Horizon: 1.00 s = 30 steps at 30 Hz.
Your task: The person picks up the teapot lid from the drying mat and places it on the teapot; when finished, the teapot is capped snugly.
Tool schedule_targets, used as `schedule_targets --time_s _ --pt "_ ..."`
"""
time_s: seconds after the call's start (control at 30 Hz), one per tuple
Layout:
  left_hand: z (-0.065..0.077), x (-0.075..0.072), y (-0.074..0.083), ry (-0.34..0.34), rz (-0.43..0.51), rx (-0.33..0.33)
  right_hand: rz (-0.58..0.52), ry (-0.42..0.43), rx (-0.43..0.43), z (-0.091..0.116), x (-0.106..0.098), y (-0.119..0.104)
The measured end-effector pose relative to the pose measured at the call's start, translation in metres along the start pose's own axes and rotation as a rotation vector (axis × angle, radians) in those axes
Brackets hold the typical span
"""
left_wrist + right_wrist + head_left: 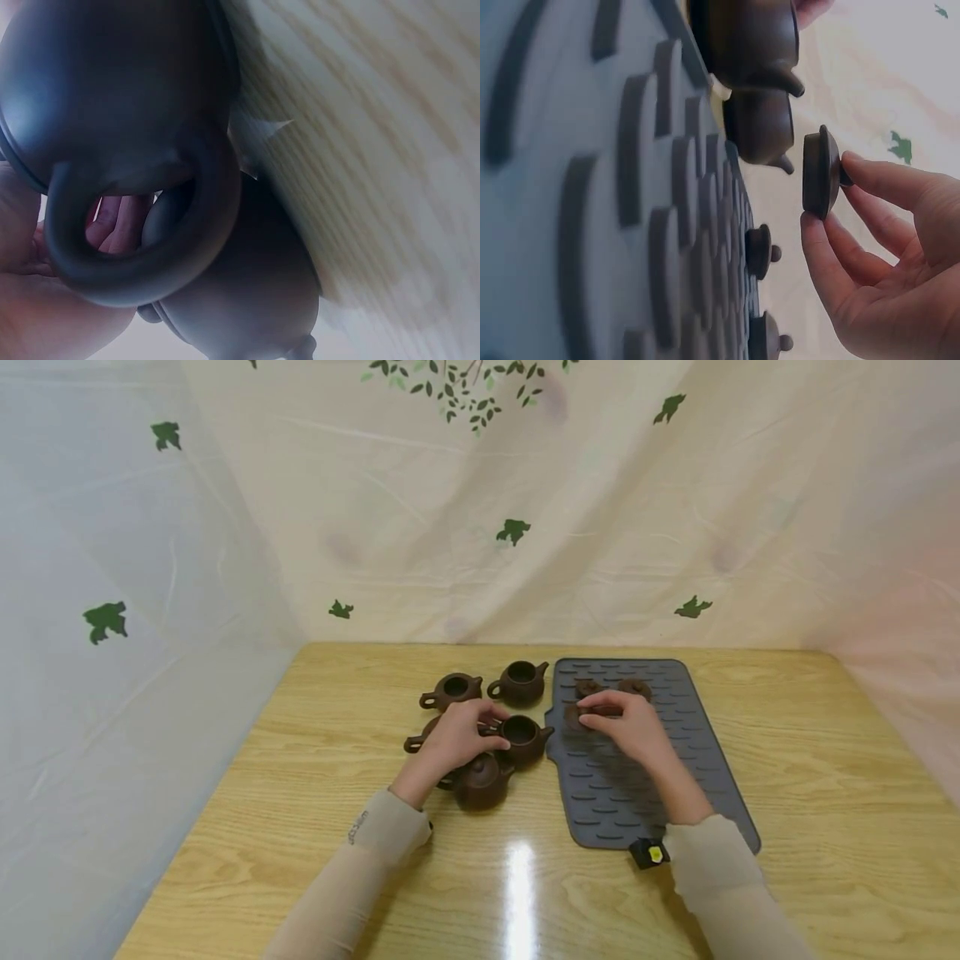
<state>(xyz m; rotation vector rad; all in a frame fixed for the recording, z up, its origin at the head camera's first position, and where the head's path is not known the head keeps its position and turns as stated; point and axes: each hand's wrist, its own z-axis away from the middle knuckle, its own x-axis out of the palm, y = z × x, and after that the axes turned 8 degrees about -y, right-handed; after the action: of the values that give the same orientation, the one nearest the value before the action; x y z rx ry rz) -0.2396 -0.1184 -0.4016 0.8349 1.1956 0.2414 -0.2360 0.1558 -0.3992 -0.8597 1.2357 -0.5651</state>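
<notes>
My right fingers (609,697) pinch a round dark lid (821,172) by its knob, a fingertip also under its edge. The lid is over the grey mat (697,739), near its left edge, with the knob upward. My left fingers (491,710) bend round the handle side of a lidless teapot (528,752) on the table (810,760), thumb toward me.

The relation I judge most telling runs sideways: the teapot's mouth lies just left of the lid, so the pot is to the left of my right fingers. Its long axis, handle to spout, runs roughly left to right, with the spout pointing toward the mat. The left hand is the nearer to the pot; the right has the lid. The lid, being round, has only its flat face to keep level.

From the head, two resting lids (634,686) show beyond my right fingers, and a lidded teapot (480,785) stands nearest me; but whether the held lid is raised is hard to tell there. The right wrist view settles it: the lid is clear of the mat. The left wrist view shows a big handle close up, though I cannot tell whose.
</notes>
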Motion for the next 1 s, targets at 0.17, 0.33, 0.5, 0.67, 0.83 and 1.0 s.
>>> schedule_targets --time_s 0.17,0.33,0.5,0.67,0.83,1.0 --pt "0.000 0.000 0.000 0.000 0.000 0.004 -0.011 -0.009 -0.031 -0.003 0.006 -0.009" --pt "0.000 0.000 0.000 0.004 -0.009 0.011 -0.011 -0.016 -0.060 -0.006 0.013 -0.016" --pt "0.000 0.000 0.001 0.007 -0.008 0.015 -0.029 -0.020 -0.084 -0.010 0.021 -0.021" --pt "0.001 0.000 0.002 0.007 -0.009 0.018 -0.031 -0.023 -0.089 -0.012 0.028 -0.026" --pt "0.000 0.000 0.001 0.005 -0.015 0.020 -0.032 -0.032 -0.094 -0.013 0.035 -0.031" --pt "0.000 0.001 0.001 0.001 -0.018 0.027 -0.042 -0.033 -0.095 -0.014 0.043 -0.034"
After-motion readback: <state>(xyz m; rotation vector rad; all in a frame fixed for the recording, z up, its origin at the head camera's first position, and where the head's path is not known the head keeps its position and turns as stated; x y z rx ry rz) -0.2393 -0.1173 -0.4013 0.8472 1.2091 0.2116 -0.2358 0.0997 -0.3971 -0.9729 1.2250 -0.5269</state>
